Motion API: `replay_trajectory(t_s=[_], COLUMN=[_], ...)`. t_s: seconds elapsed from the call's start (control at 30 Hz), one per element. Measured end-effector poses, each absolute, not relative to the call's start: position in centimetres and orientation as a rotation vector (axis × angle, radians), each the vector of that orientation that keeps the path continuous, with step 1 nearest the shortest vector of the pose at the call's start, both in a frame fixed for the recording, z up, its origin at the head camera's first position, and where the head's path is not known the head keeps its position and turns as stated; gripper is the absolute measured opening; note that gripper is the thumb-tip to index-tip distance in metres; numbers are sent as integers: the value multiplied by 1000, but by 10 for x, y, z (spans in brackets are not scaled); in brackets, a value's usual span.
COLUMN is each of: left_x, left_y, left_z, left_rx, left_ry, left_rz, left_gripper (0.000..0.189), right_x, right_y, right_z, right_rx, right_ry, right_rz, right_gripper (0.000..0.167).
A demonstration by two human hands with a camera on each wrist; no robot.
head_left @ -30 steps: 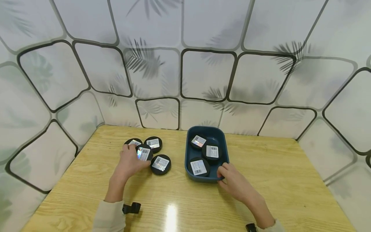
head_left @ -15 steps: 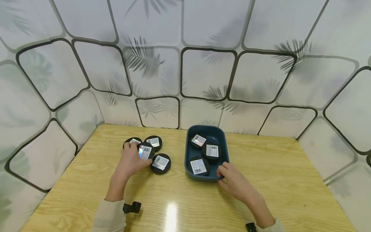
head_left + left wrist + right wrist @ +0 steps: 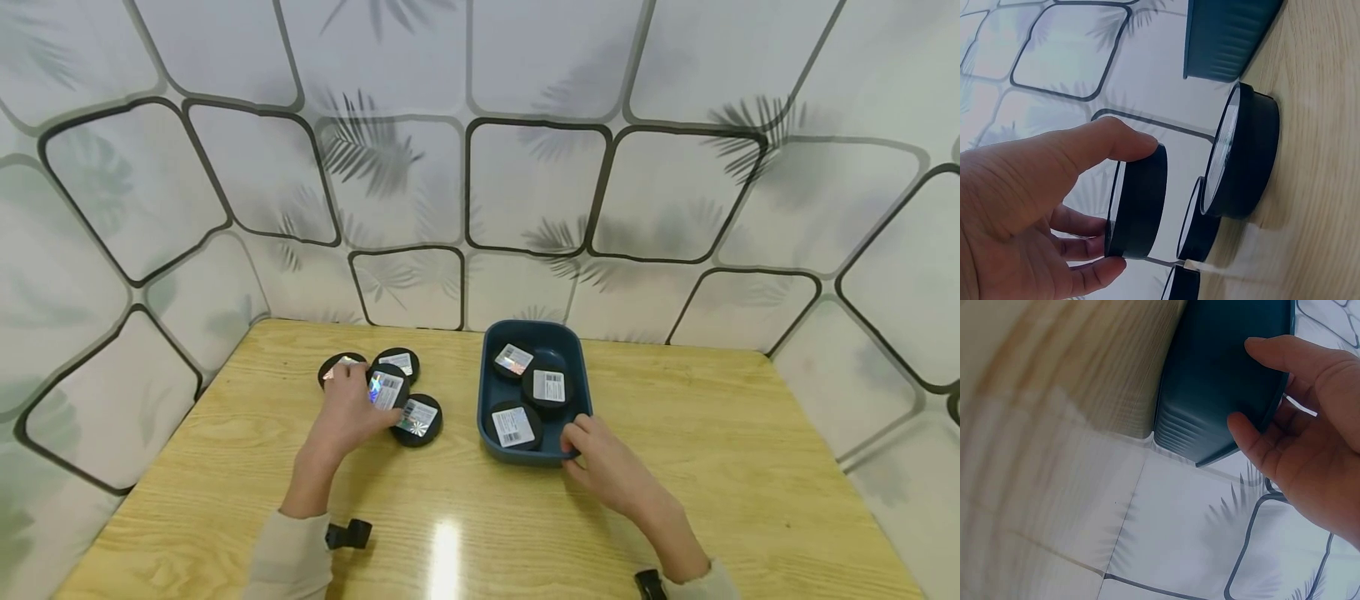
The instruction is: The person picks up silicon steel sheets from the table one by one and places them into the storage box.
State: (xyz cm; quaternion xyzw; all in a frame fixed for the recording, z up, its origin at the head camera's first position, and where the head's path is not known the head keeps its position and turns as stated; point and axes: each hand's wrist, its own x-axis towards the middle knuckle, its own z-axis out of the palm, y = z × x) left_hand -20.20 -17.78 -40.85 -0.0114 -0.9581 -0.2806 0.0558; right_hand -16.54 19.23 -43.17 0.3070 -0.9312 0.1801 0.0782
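Observation:
My left hand (image 3: 347, 421) pinches a flat round black container (image 3: 388, 387) with a white barcode label, thumb on one side and fingers on the other. In the left wrist view this held container (image 3: 1142, 200) is off the wooden table. Three similar containers lie close around it: one in front (image 3: 429, 432), one behind (image 3: 405, 358) and one at the left (image 3: 330, 367), partly behind my fingers. My right hand (image 3: 611, 467) grips the near right corner of a dark blue plastic bin (image 3: 551, 346), fingers over its rim. Inside the bin lie three more labelled black containers (image 3: 549, 390).
The light wooden table (image 3: 712, 467) runs back to a patterned wall covering (image 3: 540, 192) with leaf prints, which also closes off both sides. A stretch of tabletop separates the loose containers from the bin. Light glares on the wood near the front.
My left hand has lifted the pinched container from among the others and shifted it slightly to the right. My right hand keeps its grip on the bin, which stays in place.

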Motion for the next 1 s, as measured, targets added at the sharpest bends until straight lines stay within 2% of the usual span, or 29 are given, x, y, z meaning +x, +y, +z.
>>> replay_trajectory(t_s=[1.0], left_x=[-219], left_y=[-127], left_z=[-401], left_rx=[-206], left_ry=[-2899], left_rz=[-844], left_gripper=[85], right_x=[-165], right_y=[191], right_z=[-429], right_rx=[893], right_ry=[-2823], right_rz=[531], right_gripper=[27])
